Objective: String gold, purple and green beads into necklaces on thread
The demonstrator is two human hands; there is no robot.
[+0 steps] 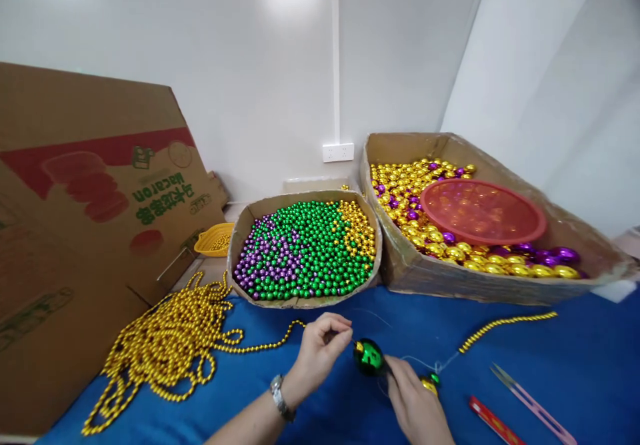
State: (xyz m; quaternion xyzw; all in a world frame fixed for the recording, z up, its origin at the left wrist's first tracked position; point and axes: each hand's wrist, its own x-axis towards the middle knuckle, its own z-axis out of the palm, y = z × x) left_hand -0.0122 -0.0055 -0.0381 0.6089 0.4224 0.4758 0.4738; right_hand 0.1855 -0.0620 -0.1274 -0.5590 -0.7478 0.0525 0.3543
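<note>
My left hand (320, 348), with a watch on its wrist, is closed in a pinch just left of a shiny green ball (369, 356); what its fingertips hold is too small to make out. The green ball has a small gold bead at its left end. My right hand (413, 392) grips this ball from the right, its fingers partly hidden. Beside the right hand, a small green bead (434, 379) and a gold ball (430, 386) show in part. Clear thread (439, 367) loops there and runs to a string of gold beads (505, 327).
A box of green, purple and gold beads (379, 258) stands ahead. Right of it, a larger box (450, 285) holds gold and purple balls and a red basket (483, 212). Gold bead strands (170, 345) lie left; tweezers (535, 405) and a red-handled tool (495, 422) lie right.
</note>
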